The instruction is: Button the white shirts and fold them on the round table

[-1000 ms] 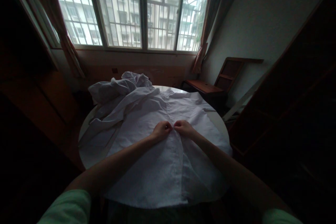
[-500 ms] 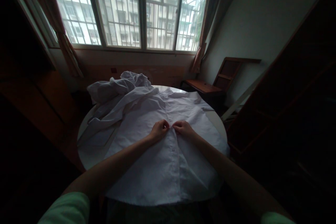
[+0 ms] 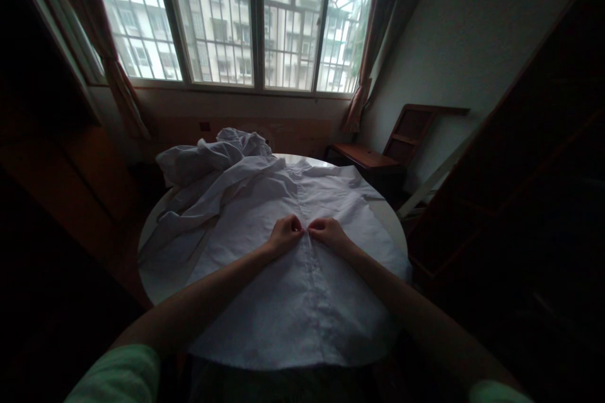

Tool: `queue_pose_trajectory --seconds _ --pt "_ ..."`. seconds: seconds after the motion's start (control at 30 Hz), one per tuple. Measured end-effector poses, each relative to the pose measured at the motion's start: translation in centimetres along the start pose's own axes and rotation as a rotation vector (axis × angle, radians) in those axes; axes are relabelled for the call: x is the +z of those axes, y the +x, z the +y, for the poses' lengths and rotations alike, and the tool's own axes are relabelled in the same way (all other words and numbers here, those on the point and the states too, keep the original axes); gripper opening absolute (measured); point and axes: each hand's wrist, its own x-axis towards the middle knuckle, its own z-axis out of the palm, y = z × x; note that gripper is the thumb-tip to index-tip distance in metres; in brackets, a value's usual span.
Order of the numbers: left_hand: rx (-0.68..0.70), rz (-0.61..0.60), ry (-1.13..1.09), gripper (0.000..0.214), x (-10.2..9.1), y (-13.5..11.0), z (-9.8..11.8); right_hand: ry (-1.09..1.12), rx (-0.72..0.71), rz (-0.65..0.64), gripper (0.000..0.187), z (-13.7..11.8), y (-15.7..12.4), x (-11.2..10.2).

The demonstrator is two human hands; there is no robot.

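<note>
A white button shirt [image 3: 265,302] lies spread front-up over a round white table [image 3: 158,277], its collar end toward the window. My left hand [image 3: 283,236] and my right hand [image 3: 328,233] meet at the shirt's front placket, about mid-chest. Both hands have their fingers curled and pinched on the two front edges of the fabric, knuckles almost touching. Below the hands the two front panels lie together along the button line. One sleeve [image 3: 189,217] trails off to the left.
A heap of crumpled white cloth [image 3: 217,154] sits at the table's far left. Beyond it is a barred window [image 3: 236,19] with curtains. A wooden chair [image 3: 401,138] stands at the right wall, and dark wooden furniture [image 3: 520,189] flanks both sides.
The gap between the shirt's lower front panels has closed; they now lie flat and joined. Both hands stayed at the placket, shifting only slightly.
</note>
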Motion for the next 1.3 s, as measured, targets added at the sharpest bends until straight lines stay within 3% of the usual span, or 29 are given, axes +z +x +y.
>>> queue_pose_trajectory --seconds 0.23,0.5,0.93,1.3 --pt "-0.015 0.000 -0.017 0.004 0.0 -0.1 0.1 -0.016 0.017 -0.036 0.019 -0.3 -0.1 -0.1" --pt "0.016 -0.016 -0.030 0.003 -0.1 0.0 -0.2 -0.248 -0.060 0.029 0.014 0.1 0.3 0.5" --pt "0.017 -0.046 0.074 0.014 0.4 0.1 0.1 -0.326 -0.019 0.059 0.015 -0.1 -0.1 0.9" --pt "0.006 -0.048 0.114 0.011 0.6 0.2 -0.1 -0.322 -0.006 0.061 0.015 -0.8 -0.3 0.8"
